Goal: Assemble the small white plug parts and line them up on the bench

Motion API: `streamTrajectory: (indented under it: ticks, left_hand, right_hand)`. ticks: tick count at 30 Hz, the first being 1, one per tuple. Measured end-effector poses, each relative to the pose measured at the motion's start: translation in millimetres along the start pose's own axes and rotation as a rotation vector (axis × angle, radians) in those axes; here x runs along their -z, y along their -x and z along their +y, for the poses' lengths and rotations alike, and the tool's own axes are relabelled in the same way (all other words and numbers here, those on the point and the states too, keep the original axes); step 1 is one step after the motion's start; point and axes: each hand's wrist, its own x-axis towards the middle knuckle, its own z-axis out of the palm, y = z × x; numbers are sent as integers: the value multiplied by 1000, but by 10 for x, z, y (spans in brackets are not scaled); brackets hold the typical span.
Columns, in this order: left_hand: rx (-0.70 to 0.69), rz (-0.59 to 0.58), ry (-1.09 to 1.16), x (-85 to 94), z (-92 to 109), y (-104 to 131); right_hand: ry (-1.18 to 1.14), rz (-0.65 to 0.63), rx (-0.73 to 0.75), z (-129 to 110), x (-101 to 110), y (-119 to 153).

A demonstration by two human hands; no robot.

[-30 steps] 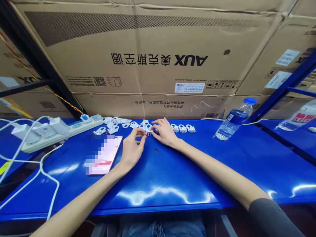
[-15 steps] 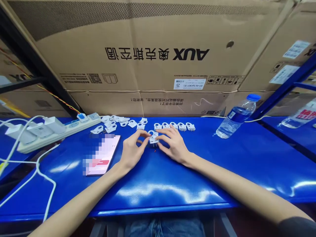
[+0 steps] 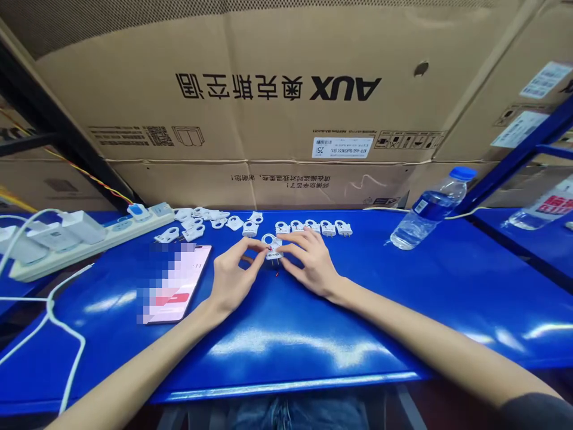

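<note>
A white plug piece with a ring-shaped top [image 3: 272, 245] stands between my hands, its metal prongs pointing toward me. The thumb and index finger of my left hand [image 3: 235, 269] pinch a tiny reddish part against its face. My right hand [image 3: 311, 260] has its fingers on the right side of the same plug piece and steadies it. Behind my right hand, several similar plug pieces [image 3: 328, 227] form a row. More white ring-topped pieces [image 3: 218, 220] lie in a loose pile to the left. A tiny red bit [image 3: 277, 275] lies on the table just in front of the prongs.
A phone [image 3: 179, 292] lies left of my left hand on the blue table [image 3: 286, 352]. A power strip [image 3: 102, 242] with white chargers and cables is at the left. A water bottle [image 3: 425, 209] leans at the right. Large cardboard boxes [image 3: 268, 54] stand behind.
The view has shifted slightly. My left hand's fingertips have moved onto the front of the plug piece, where a reddish part now shows. My right hand keeps its hold.
</note>
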Motion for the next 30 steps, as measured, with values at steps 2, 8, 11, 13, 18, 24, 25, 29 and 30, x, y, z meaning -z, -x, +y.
streamTrajectory:
  ticks: [2, 8, 11, 13, 18, 24, 25, 29, 30]
  left_hand:
    - [-20, 12, 4, -17, -26, 12]
    - [-36, 48, 27, -22, -46, 14]
    - [-38, 32, 17, -11, -37, 6]
    - [-36, 17, 14, -5, -37, 2]
    - [-61, 38, 46, 6, -66, -2]
    - [-124, 85, 41, 16, -91, -8]
    - [-151, 89, 26, 18, -91, -9]
    - [-281, 86, -43, 22, -102, -12]
    - [-293, 87, -54, 20, -108, -12]
  right_hand:
    - [-5, 14, 12, -6, 1, -4]
    - [9, 31, 18, -2, -1, -7]
    - [10, 37, 28, 2, -8, 0]
    - [12, 36, 26, 0, -11, 4]
    - [21, 44, 18, -16, -6, 2]
    - [24, 79, 50, -30, -1, 1]
    - [26, 76, 48, -32, -1, 1]
    - [24, 66, 27, -38, 1, 5]
    - [23, 65, 22, -39, 0, 5]
